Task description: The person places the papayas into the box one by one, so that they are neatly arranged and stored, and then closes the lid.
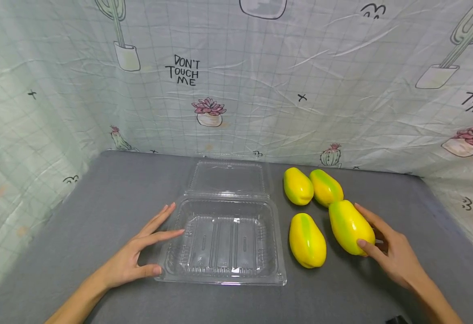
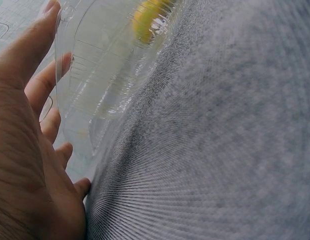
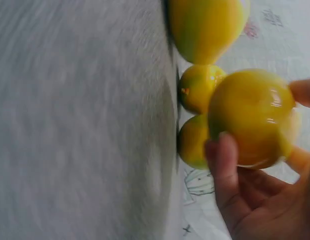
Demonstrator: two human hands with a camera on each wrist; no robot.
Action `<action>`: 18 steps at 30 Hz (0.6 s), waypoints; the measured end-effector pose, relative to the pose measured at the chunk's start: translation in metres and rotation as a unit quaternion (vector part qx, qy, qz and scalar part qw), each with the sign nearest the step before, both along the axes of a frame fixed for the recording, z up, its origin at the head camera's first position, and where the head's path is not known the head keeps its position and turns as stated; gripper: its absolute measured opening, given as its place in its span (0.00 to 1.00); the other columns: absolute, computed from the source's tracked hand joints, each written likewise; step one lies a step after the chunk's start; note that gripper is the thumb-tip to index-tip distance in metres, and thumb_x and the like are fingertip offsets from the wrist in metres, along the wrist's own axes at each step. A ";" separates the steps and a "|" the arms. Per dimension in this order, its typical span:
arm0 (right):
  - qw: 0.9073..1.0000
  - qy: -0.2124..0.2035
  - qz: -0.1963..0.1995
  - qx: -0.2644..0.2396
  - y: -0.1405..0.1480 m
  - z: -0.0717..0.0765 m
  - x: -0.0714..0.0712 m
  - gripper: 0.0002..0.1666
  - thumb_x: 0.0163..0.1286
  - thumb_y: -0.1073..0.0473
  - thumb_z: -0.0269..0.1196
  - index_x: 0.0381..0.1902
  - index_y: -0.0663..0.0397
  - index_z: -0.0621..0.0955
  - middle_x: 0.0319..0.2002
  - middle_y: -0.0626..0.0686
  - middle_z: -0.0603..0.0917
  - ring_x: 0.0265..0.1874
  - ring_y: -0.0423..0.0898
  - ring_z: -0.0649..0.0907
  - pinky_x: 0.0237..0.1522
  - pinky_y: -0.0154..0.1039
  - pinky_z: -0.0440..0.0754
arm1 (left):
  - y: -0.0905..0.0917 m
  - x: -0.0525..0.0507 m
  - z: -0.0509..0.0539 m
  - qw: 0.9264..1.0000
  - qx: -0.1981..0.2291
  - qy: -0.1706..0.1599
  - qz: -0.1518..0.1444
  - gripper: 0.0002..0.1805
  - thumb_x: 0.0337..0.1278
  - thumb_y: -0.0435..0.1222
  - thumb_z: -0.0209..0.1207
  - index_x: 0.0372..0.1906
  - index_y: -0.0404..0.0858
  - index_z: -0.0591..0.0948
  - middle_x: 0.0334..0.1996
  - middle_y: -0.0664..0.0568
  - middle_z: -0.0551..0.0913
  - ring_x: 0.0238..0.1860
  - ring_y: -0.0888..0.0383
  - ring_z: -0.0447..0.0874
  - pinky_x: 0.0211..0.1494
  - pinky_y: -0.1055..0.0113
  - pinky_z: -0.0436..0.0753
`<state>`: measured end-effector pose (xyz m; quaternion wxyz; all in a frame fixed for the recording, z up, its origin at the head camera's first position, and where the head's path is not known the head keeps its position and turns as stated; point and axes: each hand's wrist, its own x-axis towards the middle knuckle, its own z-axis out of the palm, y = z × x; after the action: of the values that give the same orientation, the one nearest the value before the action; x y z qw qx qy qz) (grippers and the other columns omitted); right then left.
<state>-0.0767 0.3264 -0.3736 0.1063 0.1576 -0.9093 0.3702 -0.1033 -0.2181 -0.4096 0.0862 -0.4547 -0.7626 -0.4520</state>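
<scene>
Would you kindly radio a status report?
Right hand holds yellow fruit off table. Left hand at open container. Second fruit lies between held one and container.

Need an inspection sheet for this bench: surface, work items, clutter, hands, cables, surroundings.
Surface: grey tabletop, plain.
Work items: clear plastic container, empty, its lid folded open behind it; three yellow-green fruits on the table to its right; a fourth fruit in hand, raised.
Clutter: dark item cut off at the bottom edge, unidentifiable.
Hands: left hand spread at the container's left edge; right hand grips the fourth fruit.
Cables: nothing seen.
Surroundings: creased sheet printed with potted plants, behind and at both sides.
</scene>
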 end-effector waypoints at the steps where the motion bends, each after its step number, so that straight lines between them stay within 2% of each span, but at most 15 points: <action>1: 1.000 0.009 -0.002 -0.003 0.000 0.002 0.000 0.42 0.63 0.71 0.62 0.73 0.48 0.62 0.60 0.31 0.68 0.42 0.30 0.79 0.28 0.30 0.81 | 0.000 0.000 0.000 1.000 0.001 0.000 -0.001 0.35 0.58 0.53 0.60 0.63 0.34 0.73 0.71 0.27 0.48 0.72 0.33 0.39 0.72 0.64 0.41; 4: 0.999 0.032 -0.005 -0.012 0.000 0.011 0.001 0.43 0.60 0.73 0.62 0.72 0.50 0.63 0.60 0.34 0.70 0.41 0.29 0.79 0.31 0.26 0.80 | -0.001 0.001 0.000 1.000 0.004 0.001 -0.001 0.35 0.58 0.53 0.60 0.63 0.33 0.73 0.71 0.27 0.48 0.72 0.32 0.39 0.72 0.65 0.42; 10: 0.997 0.066 0.009 -0.033 -0.004 0.029 0.003 0.47 0.55 0.78 0.62 0.72 0.55 0.62 0.62 0.39 0.71 0.41 0.30 0.80 0.33 0.24 0.79 | -0.001 0.001 -0.003 1.000 -0.001 -0.005 -0.001 0.35 0.57 0.52 0.60 0.63 0.33 0.73 0.71 0.28 0.47 0.71 0.31 0.41 0.71 0.67 0.44; 18: 0.992 0.104 0.050 -0.054 -0.021 0.042 0.000 0.49 0.52 0.81 0.61 0.72 0.61 0.60 0.67 0.52 0.68 0.48 0.35 0.78 0.43 0.23 0.76 | -0.002 0.000 -0.004 1.000 0.001 -0.013 -0.010 0.35 0.58 0.52 0.60 0.64 0.33 0.72 0.71 0.28 0.46 0.71 0.34 0.43 0.70 0.69 0.47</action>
<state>-0.0769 0.3059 -0.3319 0.1901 0.2343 -0.8632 0.4048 -0.1034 -0.2200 -0.4132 0.0724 -0.4558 -0.7587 -0.4599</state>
